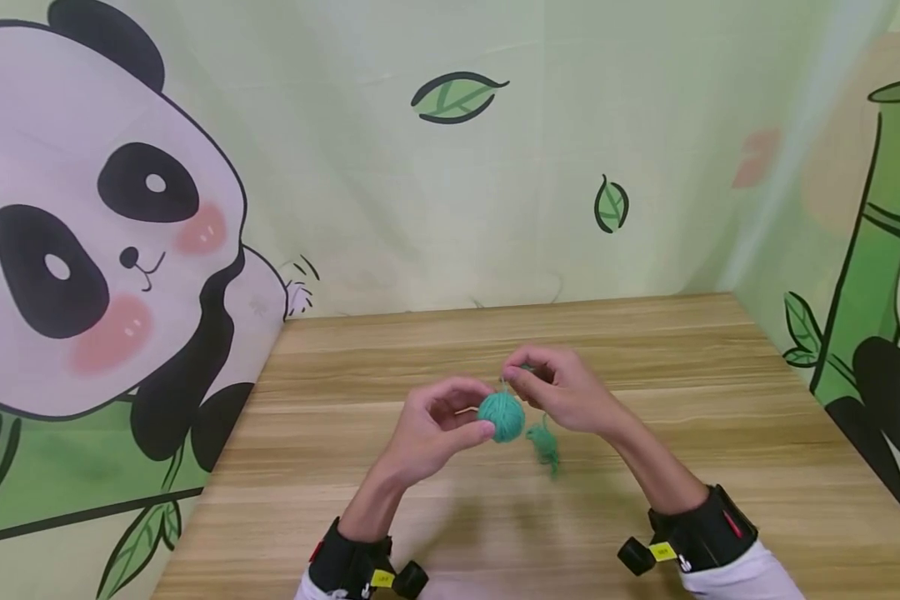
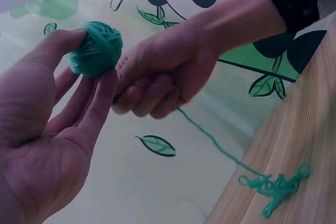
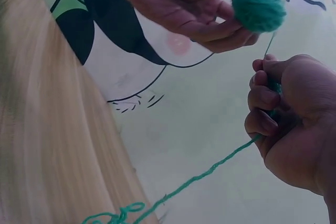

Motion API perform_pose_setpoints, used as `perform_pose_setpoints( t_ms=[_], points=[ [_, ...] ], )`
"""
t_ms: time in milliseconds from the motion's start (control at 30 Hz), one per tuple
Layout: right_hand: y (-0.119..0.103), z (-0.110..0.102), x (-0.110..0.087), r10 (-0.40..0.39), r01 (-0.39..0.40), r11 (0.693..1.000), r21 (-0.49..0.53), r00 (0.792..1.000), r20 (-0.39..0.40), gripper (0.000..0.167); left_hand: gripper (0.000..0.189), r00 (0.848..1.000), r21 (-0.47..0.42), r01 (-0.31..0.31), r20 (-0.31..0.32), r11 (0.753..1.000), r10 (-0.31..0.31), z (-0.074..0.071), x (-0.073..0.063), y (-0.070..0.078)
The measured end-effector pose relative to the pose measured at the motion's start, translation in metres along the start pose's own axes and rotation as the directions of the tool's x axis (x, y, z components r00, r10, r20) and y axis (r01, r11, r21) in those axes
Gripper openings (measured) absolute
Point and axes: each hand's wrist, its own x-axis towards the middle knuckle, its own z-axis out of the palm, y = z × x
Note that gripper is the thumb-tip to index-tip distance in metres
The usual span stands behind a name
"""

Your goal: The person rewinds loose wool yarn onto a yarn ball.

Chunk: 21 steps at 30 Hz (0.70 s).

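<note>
A ball of teal yarn (image 1: 502, 417) is held between the thumb and fingers of my left hand (image 1: 437, 427), raised above the table. Just to its right, my right hand (image 1: 558, 388) pinches the strand that runs from the ball, its other fingers curled round the yarn. From the bottom of that hand the yarn strand (image 3: 210, 170) slants down to a loose tangle of yarn (image 2: 275, 186) on the wooden table. In the head view this loose yarn (image 1: 543, 446) shows below the right hand. The right wrist view shows a short taut strand between ball and fingertips.
The wooden table (image 1: 330, 367) reaches back to a cloth backdrop (image 1: 390, 200) printed with pandas, leaves and bamboo. Each wrist wears a black band (image 1: 701, 533) with a small camera.
</note>
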Motion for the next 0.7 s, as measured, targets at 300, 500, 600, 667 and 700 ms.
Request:
perform_pose_setpoints(
  t_ms=[300,500,600,667,700],
  points=[
    [0.024,0.016,0.002,0.101,-0.101,0.992,0.078,0.995,0.001,0.021,0.043,0.999,-0.028,-0.01,-0.031,1.0,0.009,0.002,0.003,0.005],
    [0.032,0.026,0.001,0.154,-0.156,0.983,0.099,0.988,0.025,0.017,0.043,0.986,0.034,0.011,-0.166,0.999,-0.005,-0.001,0.006,0.012],
    [0.034,0.032,0.0,0.125,-0.129,0.987,0.098,0.991,0.041,0.018,0.04,0.971,0.073,0.026,-0.24,0.997,-0.007,-0.004,0.008,0.015],
    [0.035,0.037,-0.001,0.101,-0.106,0.991,0.086,0.993,0.06,0.018,0.04,0.958,0.087,0.032,-0.287,0.996,-0.006,-0.005,0.009,0.016],
    [0.035,0.039,-0.002,0.095,-0.1,0.992,0.075,0.993,0.068,0.019,0.04,0.951,0.092,0.035,-0.308,0.995,-0.005,-0.006,0.01,0.017]
  ],
)
